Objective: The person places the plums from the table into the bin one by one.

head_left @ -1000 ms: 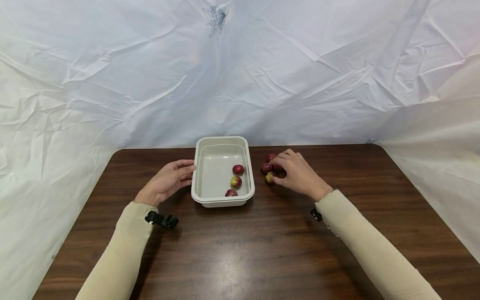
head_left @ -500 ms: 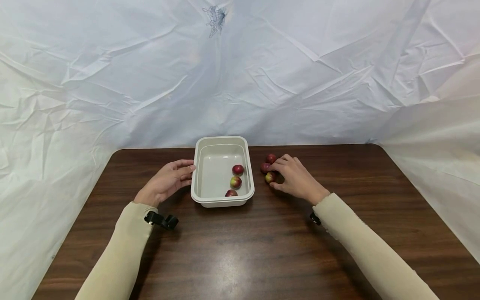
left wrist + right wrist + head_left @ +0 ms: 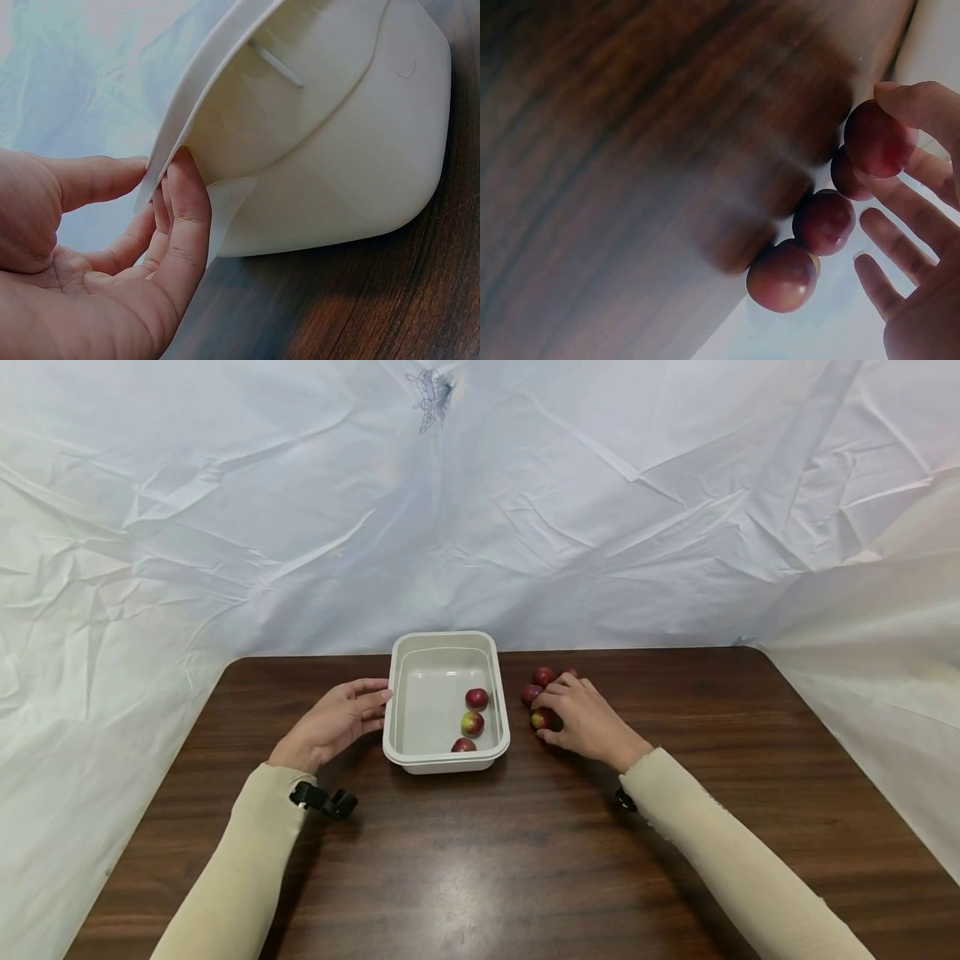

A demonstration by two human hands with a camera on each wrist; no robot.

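Observation:
My left hand point(image 3: 339, 720) pinches the left rim of a pale rectangular plastic tub point(image 3: 500, 710); in the left wrist view the thumb is on top of the rim point(image 3: 180, 112) and the fingers underneath. Inside the tub, three small plums, one of them yellow and red point(image 3: 472, 723), lie along the right side. Right of the tub, my right hand point(image 3: 588, 718) has thumb and index finger around a red-and-yellow plum point(image 3: 540, 719). In the right wrist view this plum point(image 3: 881, 139) sits between those two fingertips, the other fingers spread.
Close beyond the held plum are more red plums point(image 3: 543, 677) on the table, bunched together, one partly behind the fingers. The dark wooden table point(image 3: 450, 868) ends at a wrinkled white sheet point(image 3: 480, 527) along the back.
My right hand has drawn slightly back toward me, its thumb and index finger coming around the near plum. Another red plum now shows behind the fingers. My left hand stays at the tub.

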